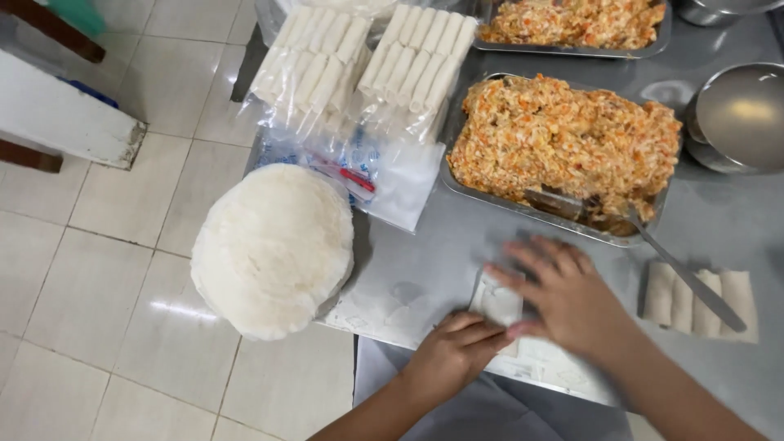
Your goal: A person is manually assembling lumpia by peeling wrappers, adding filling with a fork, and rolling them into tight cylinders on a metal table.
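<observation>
Wrapper (pixel 498 304) lay pale and half folded at the near edge of the steel table (pixel 735 237), pinned under both of our hands. Our left hand (pixel 453 347) pressed its curled fingers down on the near flap, gripping nothing, while our right hand (pixel 572 294) lay flat with fingers spread across the far side. We judged this roll only partly formed: the fold was begun but not yet closed into a tube. Three finished rolls (pixel 698 300) sat to the right, under the handle of a spoon (pixel 678 273) that rested in the nearer tray of orange filling (pixel 563 139). That tray was heaped, and a second tray (pixel 572 23) behind it was full too. A tall stack of round wrappers (pixel 273 245) waited on the left, and bags of packed rolls (pixel 367 65) lay beyond, so much work remained.
</observation>
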